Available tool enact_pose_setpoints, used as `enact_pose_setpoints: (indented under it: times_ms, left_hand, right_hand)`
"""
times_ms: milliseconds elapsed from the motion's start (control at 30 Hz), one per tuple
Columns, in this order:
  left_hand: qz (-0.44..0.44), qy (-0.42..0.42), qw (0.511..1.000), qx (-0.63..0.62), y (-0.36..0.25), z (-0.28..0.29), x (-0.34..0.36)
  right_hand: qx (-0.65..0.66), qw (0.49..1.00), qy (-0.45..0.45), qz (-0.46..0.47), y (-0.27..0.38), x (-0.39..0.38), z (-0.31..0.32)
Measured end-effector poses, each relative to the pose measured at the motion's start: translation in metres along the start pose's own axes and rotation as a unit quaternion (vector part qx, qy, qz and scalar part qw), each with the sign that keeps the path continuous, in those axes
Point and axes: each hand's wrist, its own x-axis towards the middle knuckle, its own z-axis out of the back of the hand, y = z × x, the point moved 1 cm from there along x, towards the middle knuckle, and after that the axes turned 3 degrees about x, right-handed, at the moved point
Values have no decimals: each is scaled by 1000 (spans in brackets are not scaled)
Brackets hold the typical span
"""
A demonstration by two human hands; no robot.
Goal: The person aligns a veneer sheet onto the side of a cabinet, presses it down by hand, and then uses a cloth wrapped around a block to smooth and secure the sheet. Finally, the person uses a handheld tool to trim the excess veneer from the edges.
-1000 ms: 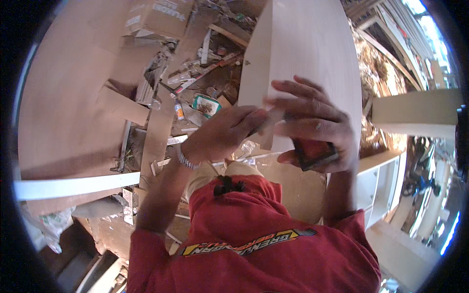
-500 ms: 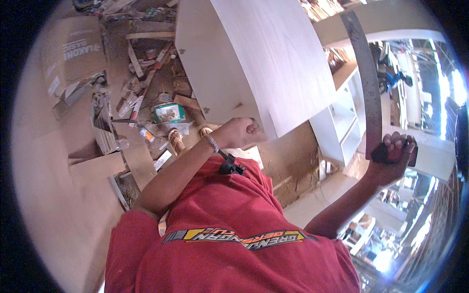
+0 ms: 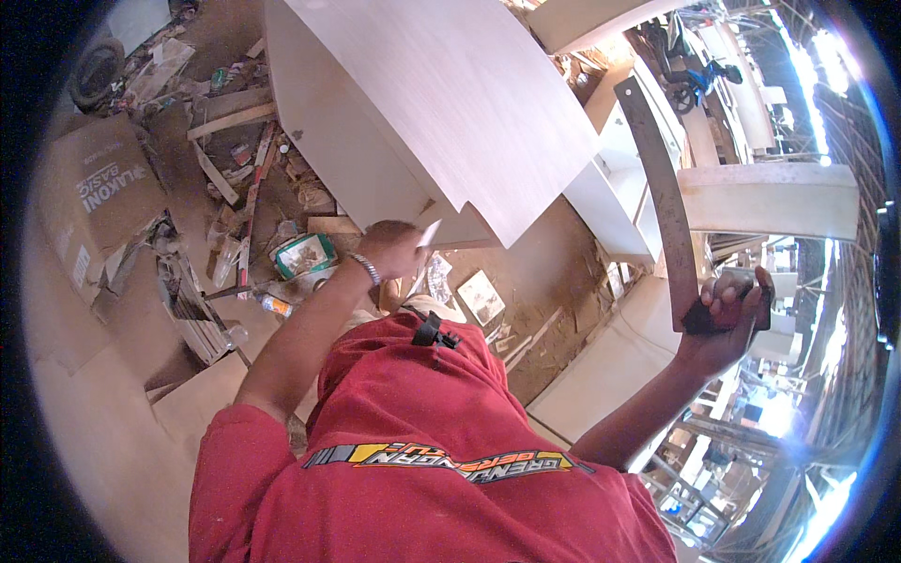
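Observation:
A handsaw [image 3: 662,188] points upward on my right, its long dark blade standing apart from the boards. My right hand [image 3: 727,302] is closed around its dark handle. Lower and to the left, my left hand [image 3: 389,249] pinches a small white offcut [image 3: 429,234], partly hidden by the fingers. Just beyond that hand is a large box-like cabinet [image 3: 460,103] with a pale wood-grain face. A notch shows at the cabinet's near lower corner, beside the offcut.
White shelving [image 3: 615,211] stands behind the cabinet, and a pale board [image 3: 765,199] juts out at the right. A cardboard box [image 3: 108,192], a green-rimmed container [image 3: 303,255], wood scraps and a tyre [image 3: 97,73] litter the floor at left.
My left hand has moved left and away from the cabinet corner, with the offcut now off it and a notch showing. The saw stays raised in my right hand; the view has shifted.

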Motion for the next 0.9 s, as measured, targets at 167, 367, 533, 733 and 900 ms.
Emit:
enact_pose_setpoints:
  times_ms: [167, 367, 533, 733, 900]
  left_hand:
    - [183, 164, 967, 63, 139, -63, -87]
    - [234, 47, 967, -91, 136, -5, -102]
    - [132, -105, 804, -570, 74, 85, -43]
    - [136, -187, 732, -640, 11, 96, 2]
    - [374, -425, 795, -218, 25, 64, -79]
  right_hand:
    - [193, 972, 121, -66, -17, 1, -50]
    - [134, 931, 327, -95, -56, 5, -134]
    - [170, 904, 378, -105, -69, 44, -198]
    - [353, 826, 401, -181, -109, 79, -209]
    - [391, 792, 316, -347, -127, 46, -204]
